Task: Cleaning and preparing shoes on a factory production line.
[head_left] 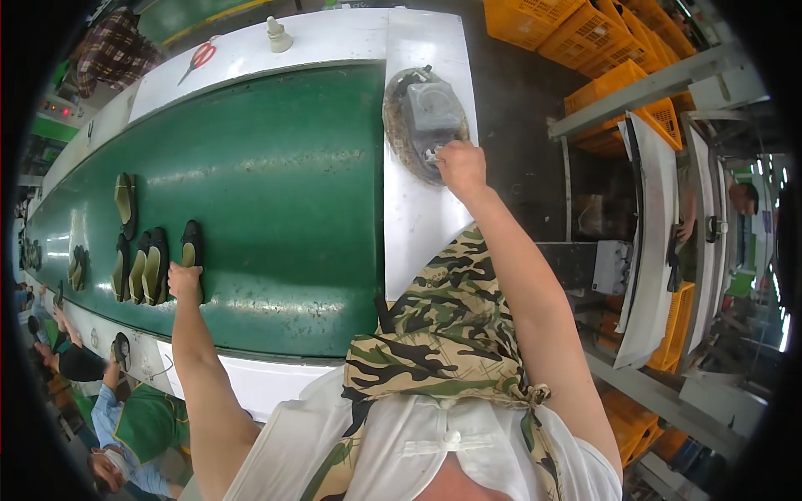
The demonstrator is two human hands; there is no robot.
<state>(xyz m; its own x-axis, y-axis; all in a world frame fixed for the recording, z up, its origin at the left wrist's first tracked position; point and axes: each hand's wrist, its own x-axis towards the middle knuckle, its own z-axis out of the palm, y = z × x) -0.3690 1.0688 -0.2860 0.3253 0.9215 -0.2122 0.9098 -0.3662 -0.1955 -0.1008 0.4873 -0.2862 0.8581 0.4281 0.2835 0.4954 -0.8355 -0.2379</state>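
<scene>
On the green conveyor belt [284, 209], my left hand [185, 282] is closed round the heel end of a dark slip-on shoe [191, 238] with a pale yellow-green insole. Several similar shoes [155, 265] lie just left of it, and one more shoe [125, 203] sits farther back. Out to the right, my right hand [462, 169] has its fingers pinched together over the near edge of a worn oval tray [392, 125]. Something small and whitish shows at those fingertips, too small to name. A grey, translucent plastic box [433, 107] rests in the tray.
Red-handled scissors [200, 55] and a small white bottle [277, 35] are on the far white ledge. Orange crates [601, 42] are stacked at the right. A person in plaid [117, 46] is across the belt; other people work at the lower left, one holding a shoe [123, 352].
</scene>
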